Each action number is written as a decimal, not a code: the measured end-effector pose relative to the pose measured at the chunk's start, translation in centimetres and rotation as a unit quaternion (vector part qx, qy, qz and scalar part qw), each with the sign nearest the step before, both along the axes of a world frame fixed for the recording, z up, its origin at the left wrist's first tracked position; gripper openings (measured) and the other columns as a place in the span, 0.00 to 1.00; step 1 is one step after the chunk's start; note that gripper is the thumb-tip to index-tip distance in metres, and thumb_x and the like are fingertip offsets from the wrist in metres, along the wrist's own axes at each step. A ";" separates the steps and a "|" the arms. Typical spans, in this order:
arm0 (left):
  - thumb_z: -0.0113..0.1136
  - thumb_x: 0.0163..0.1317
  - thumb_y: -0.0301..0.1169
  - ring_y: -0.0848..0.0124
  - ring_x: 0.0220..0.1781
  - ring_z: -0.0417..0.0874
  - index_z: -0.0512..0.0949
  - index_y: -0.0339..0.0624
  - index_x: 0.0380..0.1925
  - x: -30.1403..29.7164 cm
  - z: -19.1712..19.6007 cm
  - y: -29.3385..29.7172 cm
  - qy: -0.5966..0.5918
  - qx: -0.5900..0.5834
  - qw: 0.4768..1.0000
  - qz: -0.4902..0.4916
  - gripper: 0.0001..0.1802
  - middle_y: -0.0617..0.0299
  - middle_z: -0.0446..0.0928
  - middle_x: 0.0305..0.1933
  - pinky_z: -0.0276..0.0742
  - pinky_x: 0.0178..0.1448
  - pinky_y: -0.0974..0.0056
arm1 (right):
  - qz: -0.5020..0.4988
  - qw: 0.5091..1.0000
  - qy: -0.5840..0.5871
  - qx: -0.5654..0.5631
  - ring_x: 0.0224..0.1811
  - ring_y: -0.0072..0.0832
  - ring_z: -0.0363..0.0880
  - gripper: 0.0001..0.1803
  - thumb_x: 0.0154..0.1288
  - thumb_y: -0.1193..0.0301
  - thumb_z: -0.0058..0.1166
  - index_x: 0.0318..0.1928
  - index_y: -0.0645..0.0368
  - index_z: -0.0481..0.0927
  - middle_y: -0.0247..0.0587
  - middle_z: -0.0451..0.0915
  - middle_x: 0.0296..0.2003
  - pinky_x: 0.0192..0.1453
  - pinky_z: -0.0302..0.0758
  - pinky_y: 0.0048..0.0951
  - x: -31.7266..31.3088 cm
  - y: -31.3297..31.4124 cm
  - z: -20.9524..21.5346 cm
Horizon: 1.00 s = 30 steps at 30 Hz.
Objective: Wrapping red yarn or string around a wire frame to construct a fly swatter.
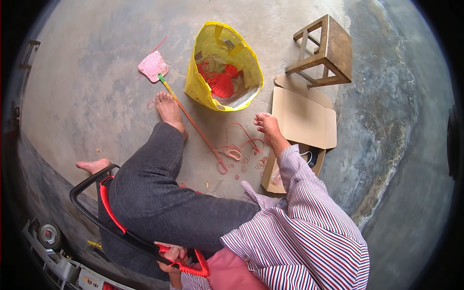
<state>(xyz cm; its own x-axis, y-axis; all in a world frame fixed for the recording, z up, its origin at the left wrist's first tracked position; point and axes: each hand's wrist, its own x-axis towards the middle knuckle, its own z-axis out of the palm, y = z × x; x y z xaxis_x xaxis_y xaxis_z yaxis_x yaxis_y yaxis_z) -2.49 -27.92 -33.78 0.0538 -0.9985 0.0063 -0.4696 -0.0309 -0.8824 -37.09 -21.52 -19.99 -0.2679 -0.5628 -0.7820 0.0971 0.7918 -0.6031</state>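
My left hand is closed round the red-wrapped part of a black curved frame by my left thigh. Red cord covers the frame's near end, and another red strip shows along its inner side. My right arm, in a striped sleeve, reaches forward. Beyond it my right hand hovers beside an open cardboard box, fingers apart, with nothing visible in them. Red cord lies in loose loops on the floor left of that hand. Pink scissors handles rest near the loops.
A yellow bag holding red cord bundles stands ahead. A pink fly swatter lies left of it, close to my foot. At the far right is a wooden stool. A toy-like vehicle sits at the lower left.
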 end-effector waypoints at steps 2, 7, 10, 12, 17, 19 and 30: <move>0.22 0.67 0.25 0.73 0.65 0.56 0.56 0.40 0.57 2.9 -2.7 -1.1 0.166 -0.010 0.986 0.033 0.20 0.59 0.58 0.55 0.41 0.74 0.69 | -0.007 1.000 -0.018 -0.015 0.28 0.16 0.76 0.05 0.63 0.67 0.52 0.37 0.51 0.74 0.26 0.78 0.29 0.30 0.70 0.20 0.2 -1.1 -0.3; 0.22 0.67 0.25 0.74 0.64 0.56 0.58 0.41 0.54 -0.4 -3.2 -1.4 0.248 0.031 0.967 0.041 0.19 0.60 0.58 0.51 0.39 0.75 0.68 | -0.043 0.999 0.015 -0.023 0.26 0.16 0.76 0.05 0.63 0.68 0.53 0.38 0.52 0.73 0.27 0.78 0.28 0.27 0.69 0.19 -3.0 -1.7 -0.9; 0.21 0.68 0.25 0.74 0.64 0.56 0.58 0.40 0.55 -2.1 -1.2 -1.5 0.230 0.065 0.970 0.043 0.19 0.61 0.59 0.51 0.39 0.75 0.68 | -0.049 0.996 0.058 -0.040 0.26 0.16 0.75 0.05 0.63 0.67 0.53 0.37 0.52 0.73 0.27 0.78 0.28 0.27 0.69 0.19 -5.2 -2.3 -2.1; 0.21 0.68 0.25 0.73 0.64 0.57 0.58 0.40 0.55 -2.7 -0.6 -1.4 0.212 0.088 0.972 0.045 0.18 0.61 0.59 0.51 0.39 0.75 0.67 | -0.077 0.993 0.075 -0.048 0.25 0.16 0.75 0.04 0.63 0.68 0.53 0.36 0.53 0.73 0.29 0.78 0.27 0.24 0.68 0.18 -6.3 -3.1 -2.9; 0.23 0.69 0.27 0.71 0.65 0.56 0.59 0.41 0.56 1.3 -4.2 -1.2 0.171 0.053 0.984 0.015 0.19 0.62 0.61 0.54 0.38 0.76 0.62 | -0.118 0.975 0.150 -0.118 0.19 0.16 0.73 0.05 0.60 0.71 0.55 0.34 0.55 0.73 0.31 0.76 0.24 0.17 0.63 0.16 -6.6 -7.5 -3.3; 0.25 0.69 0.29 0.68 0.68 0.55 0.59 0.41 0.57 0.8 -5.7 -1.7 0.138 0.092 0.986 -0.001 0.20 0.62 0.61 0.58 0.35 0.76 0.57 | -0.132 0.970 0.168 -0.120 0.19 0.17 0.73 0.05 0.60 0.71 0.55 0.33 0.56 0.73 0.31 0.76 0.24 0.17 0.63 0.16 -8.3 -8.3 -3.7; 0.22 0.69 0.28 0.72 0.70 0.51 0.58 0.42 0.57 2.6 -6.8 -1.7 -0.100 0.101 0.990 -0.017 0.20 0.61 0.59 0.61 0.34 0.77 0.63 | -0.111 0.961 0.217 -0.131 0.17 0.18 0.71 0.03 0.55 0.75 0.54 0.31 0.58 0.74 0.31 0.75 0.21 0.16 0.63 0.19 -10.1 -9.4 -7.1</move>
